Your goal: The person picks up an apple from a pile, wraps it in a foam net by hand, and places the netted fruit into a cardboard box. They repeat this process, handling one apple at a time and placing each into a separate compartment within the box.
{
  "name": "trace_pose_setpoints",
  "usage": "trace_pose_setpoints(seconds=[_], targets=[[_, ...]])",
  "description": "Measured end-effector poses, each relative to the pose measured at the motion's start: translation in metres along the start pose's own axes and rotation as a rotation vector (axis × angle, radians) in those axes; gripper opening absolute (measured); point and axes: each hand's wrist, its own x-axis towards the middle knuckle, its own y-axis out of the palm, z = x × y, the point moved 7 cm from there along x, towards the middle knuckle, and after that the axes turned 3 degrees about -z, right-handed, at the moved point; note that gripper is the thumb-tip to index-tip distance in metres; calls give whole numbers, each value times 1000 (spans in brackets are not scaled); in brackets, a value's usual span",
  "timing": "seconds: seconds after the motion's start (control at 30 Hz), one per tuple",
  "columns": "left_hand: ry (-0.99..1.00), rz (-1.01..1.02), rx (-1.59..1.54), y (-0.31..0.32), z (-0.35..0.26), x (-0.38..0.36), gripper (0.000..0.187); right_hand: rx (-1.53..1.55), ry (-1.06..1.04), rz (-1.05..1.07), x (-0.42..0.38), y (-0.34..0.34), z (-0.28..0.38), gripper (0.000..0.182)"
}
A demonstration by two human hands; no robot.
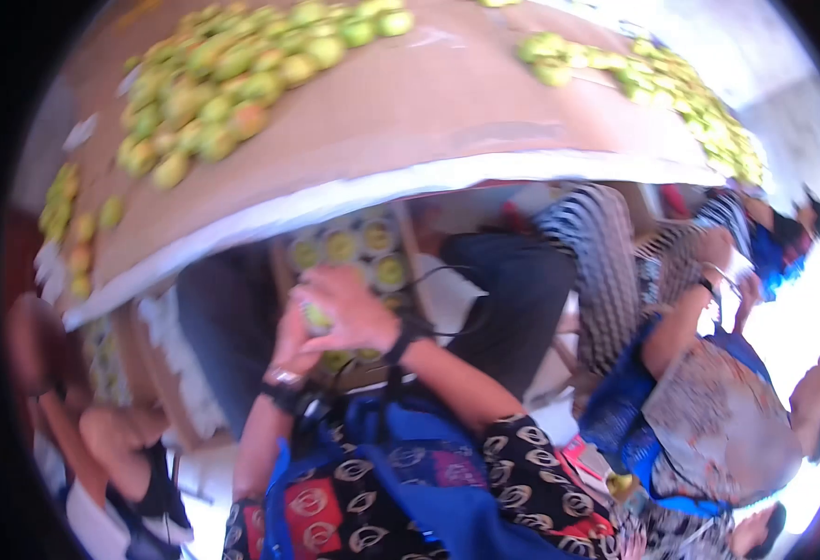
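Observation:
Between my two hands is a yellow-green apple (316, 315), partly covered by my fingers, with something pale around it. My left hand (288, 343) cups it from the left and below. From the right, my right hand (358, 310) closes over it. Under them, a cardboard box (282, 271) stands between my knees. Apples (342, 245) sit in it in rows, each with a pale wrap or cup around it. My hands hide the middle of the box.
A padded table edge (354, 187) runs in front of me, with a large heap of apples (232, 75) and another pile (680, 93) on top. Co-workers sit close on both sides; one person's arm (671, 327) is at right. Another packed box (106, 359) stands at left.

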Motion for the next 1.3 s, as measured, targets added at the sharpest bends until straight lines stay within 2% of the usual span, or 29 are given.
trace_pose_setpoints(seconds=[0.03,0.07,0.1,0.13,0.17,0.2,0.27,0.4,0.43,0.5,0.63,0.77,0.87,0.93,0.97,1.07,1.13,1.17,1.3], targets=[[227,79,574,-12,-4,1,29,39,20,-11,-1,6,-2,68],[-75,85,-7,2,-1,0,31,85,31,-24,-3,5,-1,64],[-335,43,-347,16,-1,-10,30,69,82,5,-5,5,-2,59],[-294,113,-349,3,7,-1,32,68,128,32,0,-1,4,54],[-122,127,-104,-10,8,4,32,38,133,20,2,-8,10,54],[-123,150,-108,-7,8,8,32,-10,152,27,3,-12,13,51],[-298,44,-333,0,11,6,31,-66,180,34,1,-14,15,48],[-303,-45,-292,2,7,-3,31,-146,156,-65,-2,-3,14,43],[-383,-138,-393,0,14,-4,31,-110,154,-85,-2,-1,13,36],[-406,-145,-459,-8,24,-1,30,-64,165,-118,-1,4,10,26],[-409,-120,-543,-4,17,-2,31,-68,193,-48,5,14,3,25],[-370,-140,-465,-17,21,3,32,-34,245,-14,6,22,-4,23],[-437,-126,-455,-7,22,1,35,25,293,-24,7,13,-11,22],[-470,65,-336,13,15,-4,42,79,328,-39,6,7,-12,22],[-468,69,-335,24,6,-10,42,47,307,-94,8,-1,-10,23],[-441,20,-359,45,-6,-19,39,6,231,-136,10,-12,-1,24],[-314,-24,-535,23,0,-6,36,10,178,-129,10,-6,9,25],[-242,-6,-528,14,7,1,33,-6,175,-123,10,-3,11,26],[-328,-67,-555,6,19,-2,32,-34,220,-131,4,1,13,26]])
